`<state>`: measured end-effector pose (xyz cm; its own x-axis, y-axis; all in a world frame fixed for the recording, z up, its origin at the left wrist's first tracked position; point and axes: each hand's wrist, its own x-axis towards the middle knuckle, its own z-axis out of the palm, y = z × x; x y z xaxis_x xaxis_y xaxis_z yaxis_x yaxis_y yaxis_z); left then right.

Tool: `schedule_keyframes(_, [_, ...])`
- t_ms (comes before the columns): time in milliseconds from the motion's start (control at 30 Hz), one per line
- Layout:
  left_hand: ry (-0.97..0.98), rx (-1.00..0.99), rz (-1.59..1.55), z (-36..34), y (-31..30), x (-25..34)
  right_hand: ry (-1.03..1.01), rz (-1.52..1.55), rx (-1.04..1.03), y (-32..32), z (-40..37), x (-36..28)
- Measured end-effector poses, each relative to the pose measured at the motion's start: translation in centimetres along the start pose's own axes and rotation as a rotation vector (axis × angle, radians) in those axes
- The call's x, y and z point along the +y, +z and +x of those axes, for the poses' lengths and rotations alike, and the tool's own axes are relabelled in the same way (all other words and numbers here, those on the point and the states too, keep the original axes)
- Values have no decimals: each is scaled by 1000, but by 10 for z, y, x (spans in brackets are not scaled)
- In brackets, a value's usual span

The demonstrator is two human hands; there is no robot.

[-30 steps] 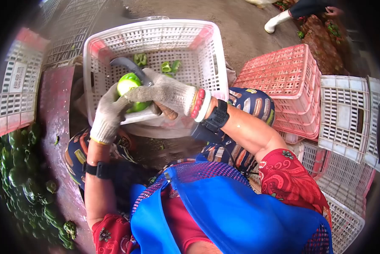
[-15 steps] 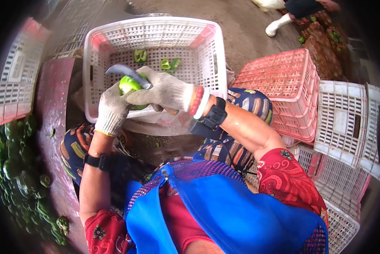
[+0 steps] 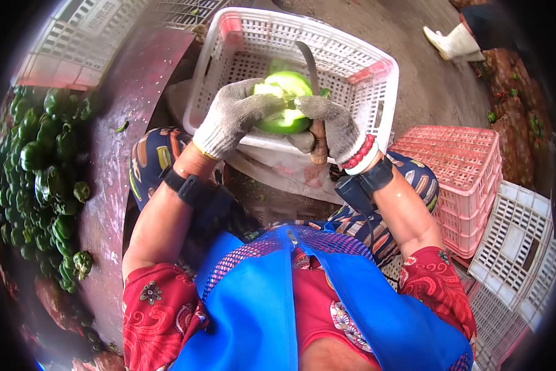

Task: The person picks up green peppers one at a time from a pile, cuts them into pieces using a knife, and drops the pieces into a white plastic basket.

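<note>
A green bell pepper (image 3: 286,123), cut open with its pale inside showing, is held over the white plastic crate (image 3: 386,80). My gloved left hand (image 3: 236,117) grips its left side. My gloved right hand (image 3: 335,125) holds a curved knife (image 3: 310,65), its dark blade pointing up and away and its wooden handle sticking out below the fingers. The right thumb presses on the pepper's opened part. Some green pieces lie in the crate, partly hidden behind the pepper.
Whole green peppers (image 3: 43,167) are heaped at the left beside a reddish board (image 3: 132,93). Stacked pink crates (image 3: 454,154) and white crates (image 3: 513,238) stand at the right. Another person's white boot (image 3: 454,43) is at the upper right, near filled sacks (image 3: 513,111).
The view has shifted left. The pepper is now opened up and held between both hands, and the knife blade has swung from pointing left to pointing up.
</note>
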<state>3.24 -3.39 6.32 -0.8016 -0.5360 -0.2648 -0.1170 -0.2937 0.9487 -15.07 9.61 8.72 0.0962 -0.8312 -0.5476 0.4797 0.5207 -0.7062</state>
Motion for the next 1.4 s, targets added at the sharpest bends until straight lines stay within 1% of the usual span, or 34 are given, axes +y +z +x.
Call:
schedule_keyframes(67, [2, 1, -8, 0, 2, 3, -47, 52, -5, 3, 1, 0])
schedule_keyframes(167, [-19, 4, -88, 4, 1, -2, -138, 83, -87, 5, 0, 0])
schedule_keyframes(200, [-7, 23, -147, 3, 1, 5, -134, 221, -133, 2, 4, 7])
schedule_keyframes(233, [67, 26, -131, 2, -1, 7, -124, 361, -180, -1, 8, 13])
schedule_keyframes(267, [207, 18, -159, 7, 2, 2, -108, 498, -227, -4, 12, 20])
schedule_keyframes(300, [153, 33, -245, 9, 3, 4, -131, 547, -199, 0, 11, 20])
schedule_keyframes(367, [49, 78, -424, 11, 5, 9, -220, 455, -62, 9, 6, 11])
schedule_keyframes(433, [99, 268, -170, 11, 21, 23, -264, 332, 29, 9, 5, 6])
schedule_keyframes(467, [285, 375, 44, 23, 19, -1, -253, 281, 45, 3, 4, 9])
schedule_keyframes(500, [224, 446, 172, 20, 23, 13, -277, 344, -105, 11, -4, 4])
schedule_keyframes(567, [411, 460, -123, 39, 3, -15, -203, 196, 74, 8, -20, 5])
schedule_keyframes(600, [345, 481, -133, 27, 5, 6, -229, 110, 130, 9, -25, -10])
schedule_keyframes(633, [343, 422, -337, 13, 2, 18, -253, 28, 184, 8, -30, -24])
schedule_keyframes(700, [242, 244, -509, -34, -21, 40, -132, -450, 352, -38, 2, -7])
schedule_keyframes(733, [235, 300, -473, -67, -26, 57, -133, -627, 394, -40, 12, -6])
schedule_keyframes(767, [246, 277, -500, -98, -48, 58, -129, -803, 440, -41, 20, -5])
schedule_keyframes(800, [284, 347, -319, -135, -66, 55, -83, -589, 355, -67, 31, 17])
schedule_keyframes(833, [182, 551, -276, -172, -75, 58, -24, -378, 287, -93, 40, 40])
schedule_keyframes(867, [66, 744, -247, -210, -82, 61, 129, -307, 396, -59, 32, 24])
schedule_keyframes(900, [-62, 795, 45, -252, -100, 47, 184, -156, 354, -57, 37, 25])
schedule_keyframes(967, [-591, 731, 374, -329, -125, 13, 221, -85, 314, -63, 48, 24])
schedule_keyframes(1000, [-679, 739, 592, -367, -153, -20, 136, 9, 316, -56, 49, 25])
schedule_keyframes(1033, [-785, 884, 643, -397, -174, -28, 49, 104, 327, -52, 47, 25])
schedule_keyframes(1067, [-889, 1033, 673, -426, -195, -37, 24, 258, 268, -56, 46, 25])
schedule_keyframes(1100, [-1000, 1329, 519, -441, -219, -30, -5, 415, 211, -67, 46, 24])
schedule_keyframes(1133, [-945, 1521, 691, -454, -240, -33, -35, 529, 100, -84, 48, 27])
schedule_keyframes(1167, [-887, 1707, 868, -461, -253, -42, -67, 537, 193, -91, 49, 28])
schedule_keyframes(1200, [-804, 1722, 755, -474, -283, -58, -112, 541, 290, -92, 48, 29])
schedule_keyframes(1233, [-781, 1719, 679, -473, -305, -73, -161, 546, 389, -94, 47, 32])
schedule_keyframes(1267, [-759, 1717, 604, -472, -326, -88, -61, 564, 302, -116, 50, 41])
schedule_keyframes(1300, [-739, 1715, 529, -463, -337, -89, -74, 460, 326, -113, 55, 47])
schedule_keyframes(1333, [-697, 1691, 627, -456, -339, -93, -86, 357, 351, -112, 57, 52])
schedule_keyframes(1367, [-654, 1658, 727, -435, -323, -86, -96, 257, 381, -110, 53, 58])
schedule_keyframes(1400, [-630, 1652, 858, -420, -315, -87, -71, 137, 279, -77, 40, 49])
